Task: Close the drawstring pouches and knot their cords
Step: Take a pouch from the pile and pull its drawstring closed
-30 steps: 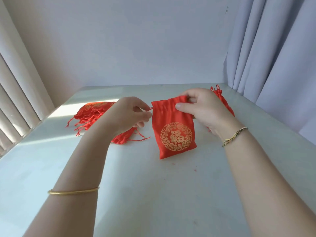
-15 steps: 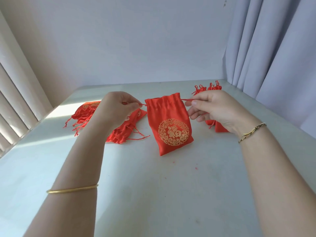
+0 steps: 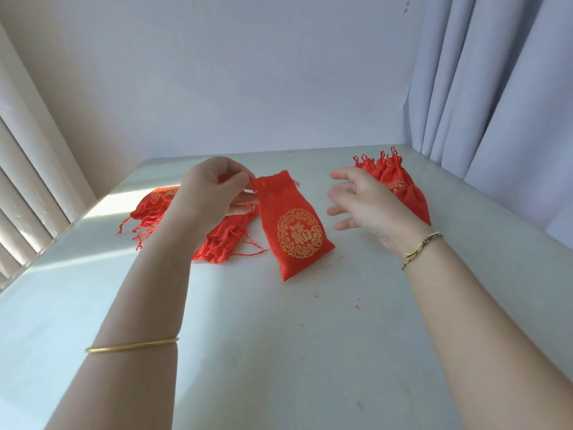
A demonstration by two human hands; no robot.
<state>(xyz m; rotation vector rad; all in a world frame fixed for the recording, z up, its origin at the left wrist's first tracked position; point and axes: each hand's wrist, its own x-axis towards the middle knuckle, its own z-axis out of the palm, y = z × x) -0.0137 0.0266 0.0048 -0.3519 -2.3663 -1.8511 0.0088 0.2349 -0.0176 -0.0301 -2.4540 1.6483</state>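
Observation:
A red drawstring pouch [image 3: 296, 231] with a gold round emblem hangs over the middle of the white table [image 3: 279, 352], its top gathered narrow and its lower end resting on the surface. My left hand [image 3: 214, 193] pinches the pouch's left top corner between thumb and forefinger. My right hand [image 3: 362, 203] hovers to the right of the pouch with fingers spread, a gap between it and the fabric, holding nothing. The pouch's right cord is too small to make out.
A heap of red pouches with loose cords [image 3: 192, 225] lies behind my left hand. Several closed pouches with looped cords [image 3: 397, 184] lie at the back right behind my right hand. Curtains [image 3: 496, 88] hang on the right; slatted blinds [image 3: 28, 187] border the left edge.
My right hand has let go of the right cord and opened, drawing away to the right. The pouch's top is now gathered tighter and hangs from my left hand alone.

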